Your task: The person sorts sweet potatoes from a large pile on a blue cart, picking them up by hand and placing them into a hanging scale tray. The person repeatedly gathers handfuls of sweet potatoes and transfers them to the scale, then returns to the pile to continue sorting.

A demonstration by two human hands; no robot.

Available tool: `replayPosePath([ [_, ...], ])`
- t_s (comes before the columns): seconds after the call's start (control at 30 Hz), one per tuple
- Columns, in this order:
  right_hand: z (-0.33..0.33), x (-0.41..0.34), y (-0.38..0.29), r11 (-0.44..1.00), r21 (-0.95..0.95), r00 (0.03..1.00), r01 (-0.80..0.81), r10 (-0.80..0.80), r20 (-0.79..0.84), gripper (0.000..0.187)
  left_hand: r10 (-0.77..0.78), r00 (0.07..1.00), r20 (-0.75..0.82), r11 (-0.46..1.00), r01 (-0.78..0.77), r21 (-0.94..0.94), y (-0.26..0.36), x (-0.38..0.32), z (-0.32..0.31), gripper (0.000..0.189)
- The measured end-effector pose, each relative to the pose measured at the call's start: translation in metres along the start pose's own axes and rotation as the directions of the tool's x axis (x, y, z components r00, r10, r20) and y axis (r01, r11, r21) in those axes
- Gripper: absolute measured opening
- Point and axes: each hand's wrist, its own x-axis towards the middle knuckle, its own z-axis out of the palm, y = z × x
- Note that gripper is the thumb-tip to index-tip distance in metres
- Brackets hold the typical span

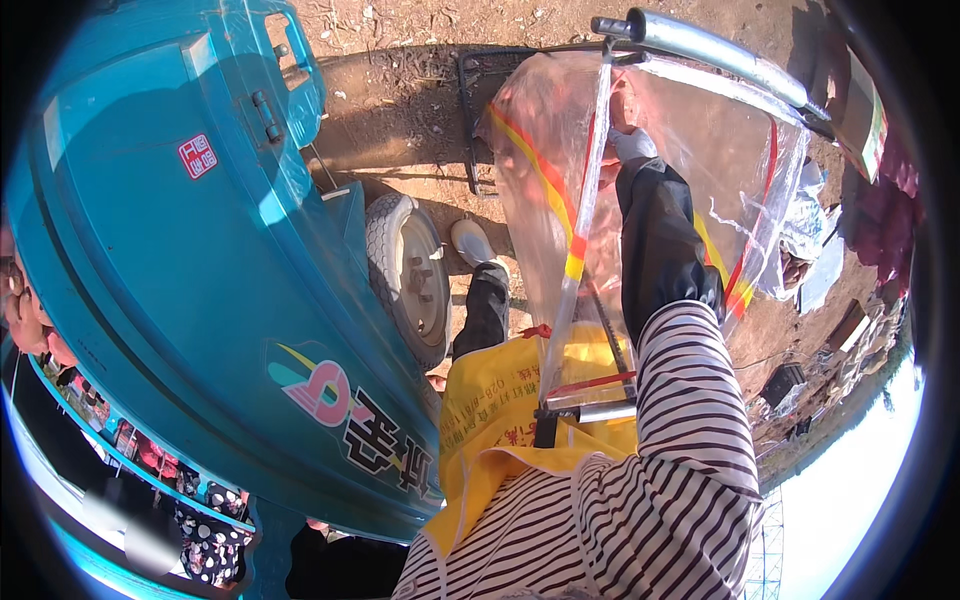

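My right hand (pixel 635 143), in a pale glove with a black sleeve cover, reaches over a clear plastic bag (pixel 525 187) at the upper middle. The bag hangs on a metal frame (pixel 600 127) and carries red and yellow strips. Reddish contents show blurrily through the plastic beside my fingers. The frame tube and plastic partly cover the fingers, so whether they grip anything cannot be told. A thick metal tube (pixel 712 56) runs along the frame's far side. My left hand is out of view.
At left stands a teal cargo vehicle body (pixel 187 247) with a wheel (pixel 409 277) near my foot (pixel 472 241). Pinkish lumps (pixel 30 315) show along its far edge. Plastic scraps and sheets (pixel 806 240) litter the dirt at right. A thin black metal frame (pixel 469 127) lies beyond the bag.
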Motion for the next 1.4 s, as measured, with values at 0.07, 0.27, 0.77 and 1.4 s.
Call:
replayPosePath([
  [0.07,0.003,-0.022,-0.012,0.981,0.130,0.989,0.141,-0.147,0.035,0.045,-0.010,1.000,-0.017,1.000,0.010,-0.004,0.002,-0.005,-0.003,0.060],
  [0.27,0.013,-0.108,-0.062,0.445,0.776,0.887,-0.448,0.115,0.446,0.022,-0.074,0.997,-0.037,0.995,0.072,-0.062,0.001,-0.015,-0.033,0.060],
  [0.77,-0.217,-0.507,-0.114,0.456,0.815,0.709,0.357,-0.701,0.081,0.024,-0.060,0.996,0.068,0.802,0.089,-0.590,-0.018,-0.005,-0.069,0.052],
  [1.4,-0.183,-0.732,-0.236,-0.398,0.243,-0.451,0.884,-0.863,0.226,0.042,0.215,0.887,0.408,-0.631,0.445,-0.636,-0.069,-0.021,-0.126,0.050],
])
